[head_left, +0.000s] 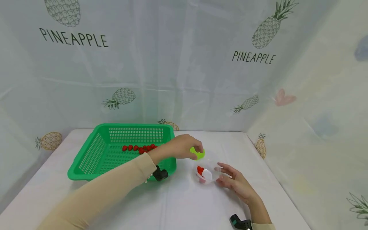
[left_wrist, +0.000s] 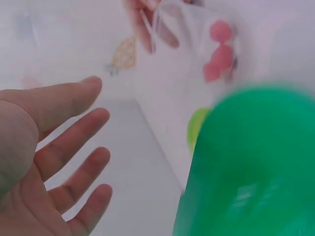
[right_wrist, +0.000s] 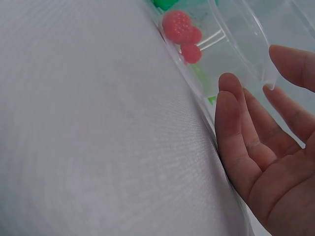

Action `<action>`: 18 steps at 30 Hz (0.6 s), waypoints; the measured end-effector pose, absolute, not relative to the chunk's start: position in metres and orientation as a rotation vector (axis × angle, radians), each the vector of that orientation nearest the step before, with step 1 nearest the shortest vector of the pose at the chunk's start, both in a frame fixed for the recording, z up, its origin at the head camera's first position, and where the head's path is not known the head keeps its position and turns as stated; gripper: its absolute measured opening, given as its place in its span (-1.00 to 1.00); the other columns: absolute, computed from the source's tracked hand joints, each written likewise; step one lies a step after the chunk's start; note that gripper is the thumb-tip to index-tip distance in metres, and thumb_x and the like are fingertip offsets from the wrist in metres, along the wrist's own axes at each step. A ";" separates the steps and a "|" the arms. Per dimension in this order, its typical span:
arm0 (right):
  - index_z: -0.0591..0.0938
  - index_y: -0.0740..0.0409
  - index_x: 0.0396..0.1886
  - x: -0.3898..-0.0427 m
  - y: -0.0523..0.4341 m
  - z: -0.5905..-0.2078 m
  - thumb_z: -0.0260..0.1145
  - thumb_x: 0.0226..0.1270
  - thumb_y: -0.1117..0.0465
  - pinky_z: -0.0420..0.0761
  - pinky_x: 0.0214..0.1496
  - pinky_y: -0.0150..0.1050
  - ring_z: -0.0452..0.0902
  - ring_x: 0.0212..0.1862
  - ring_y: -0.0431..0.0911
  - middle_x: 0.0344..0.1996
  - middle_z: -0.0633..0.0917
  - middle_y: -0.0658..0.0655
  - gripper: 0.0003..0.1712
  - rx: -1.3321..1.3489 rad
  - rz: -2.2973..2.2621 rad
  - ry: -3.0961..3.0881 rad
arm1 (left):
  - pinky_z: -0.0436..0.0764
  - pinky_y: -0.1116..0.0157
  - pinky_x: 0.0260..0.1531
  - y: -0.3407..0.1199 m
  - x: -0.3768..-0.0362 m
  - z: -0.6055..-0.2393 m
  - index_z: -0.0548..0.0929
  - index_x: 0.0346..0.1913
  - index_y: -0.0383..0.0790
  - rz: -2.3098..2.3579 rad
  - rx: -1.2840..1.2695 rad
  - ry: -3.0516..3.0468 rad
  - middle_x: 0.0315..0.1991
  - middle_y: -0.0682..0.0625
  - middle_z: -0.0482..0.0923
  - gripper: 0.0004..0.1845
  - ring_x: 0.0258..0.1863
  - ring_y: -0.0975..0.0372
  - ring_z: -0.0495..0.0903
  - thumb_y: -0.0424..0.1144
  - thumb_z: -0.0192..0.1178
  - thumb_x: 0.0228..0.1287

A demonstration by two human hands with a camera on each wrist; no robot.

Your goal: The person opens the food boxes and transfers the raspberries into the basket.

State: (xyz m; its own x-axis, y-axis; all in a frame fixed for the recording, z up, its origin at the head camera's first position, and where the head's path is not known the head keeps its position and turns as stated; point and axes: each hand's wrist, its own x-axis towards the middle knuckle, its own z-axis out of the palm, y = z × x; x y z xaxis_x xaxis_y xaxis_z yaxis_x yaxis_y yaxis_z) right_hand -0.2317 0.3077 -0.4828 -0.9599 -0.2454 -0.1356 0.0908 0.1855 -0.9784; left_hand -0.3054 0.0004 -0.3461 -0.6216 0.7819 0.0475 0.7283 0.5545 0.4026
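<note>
My left hand (head_left: 184,146) is over the table beside the basket's right side. Its fingers (left_wrist: 81,123) are spread and hold nothing in the left wrist view. In the head view the hand overlaps a rounded lime-green item (head_left: 201,155), which shows apart from the fingers in the left wrist view. My right hand (head_left: 234,182) holds the side of a clear plastic container (head_left: 210,175), thumb and fingers about its wall. Several red strawberry-like pieces (right_wrist: 179,29) lie together in one end of that container.
A green slotted basket (head_left: 86,166) stands to the left, its wall filling the right of the left wrist view. More red pieces (head_left: 130,148) lie in it. Pineapple-printed sheeting (head_left: 184,80) rises behind the white-covered table (head_left: 184,207).
</note>
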 end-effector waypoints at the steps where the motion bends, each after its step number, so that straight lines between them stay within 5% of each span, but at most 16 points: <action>1: 0.25 0.19 0.66 -0.232 0.308 -0.483 0.32 0.56 0.27 0.74 0.14 -0.20 0.73 0.10 0.04 0.46 0.43 0.42 -0.22 -0.148 -1.844 2.203 | 0.60 0.20 0.16 0.006 -0.305 -0.350 0.77 0.08 0.06 0.576 1.287 2.641 0.00 0.15 0.77 -0.76 0.11 0.23 0.66 -0.21 0.44 0.40; 12: 0.25 0.16 0.67 -0.235 0.311 -0.484 0.30 0.58 0.26 0.74 0.13 -0.20 0.73 0.08 0.04 0.46 0.43 0.41 -0.23 -0.177 -1.831 2.224 | 0.57 0.27 0.16 0.036 -0.314 -0.380 0.78 0.08 -0.02 0.507 1.288 2.564 0.03 0.08 0.76 -0.75 0.15 0.17 0.64 -0.29 0.43 0.40; 18: 0.23 0.19 0.67 -0.236 0.312 -0.485 0.32 0.56 0.28 0.74 0.14 -0.20 0.73 0.10 -0.01 0.47 0.42 0.43 -0.21 -0.197 -1.839 2.205 | 0.56 0.39 -0.02 0.046 -0.316 -0.396 0.81 0.04 -0.06 0.520 1.317 2.499 -0.02 0.09 0.78 -0.76 0.10 0.18 0.68 -0.37 0.42 0.37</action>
State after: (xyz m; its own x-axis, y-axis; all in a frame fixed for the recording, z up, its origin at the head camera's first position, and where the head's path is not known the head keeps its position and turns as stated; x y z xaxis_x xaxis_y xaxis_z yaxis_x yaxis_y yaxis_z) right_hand -0.2364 0.3119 -0.4855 -0.9563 -0.2696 -0.1131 0.0630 0.1880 -0.9802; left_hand -0.3158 0.0456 -0.3961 -0.5508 0.8318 -0.0685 0.7353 0.5225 0.4317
